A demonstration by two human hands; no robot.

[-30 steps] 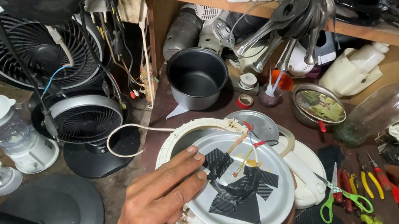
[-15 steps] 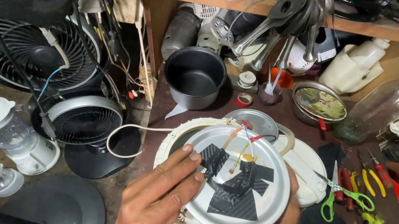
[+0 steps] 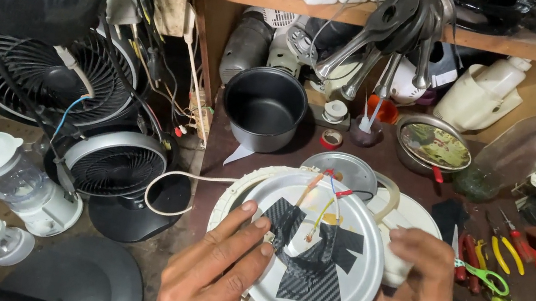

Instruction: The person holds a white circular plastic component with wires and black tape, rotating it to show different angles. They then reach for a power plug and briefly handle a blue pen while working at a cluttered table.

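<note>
Head view: both hands on a round metal plate [image 3: 320,250], held between them over a white base [image 3: 237,203].
Left hand [image 3: 214,276]: fingers flat on the plate's rim, not clenched.
Right hand [image 3: 414,298]: grasping the opposite edge.
Plate: dull, smooth, patched with black weave-textured tape [image 3: 314,263]; thin coloured wires [image 3: 322,196] above.
Beyond the hands: black pot [image 3: 264,106].
Right of the right hand: green scissors [image 3: 486,278].

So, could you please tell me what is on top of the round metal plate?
Dark tape strips crossing its middle, coloured wires rising from them, and left hand fingers on the metal plate. Whatever lies beneath the tape is covered.
</note>
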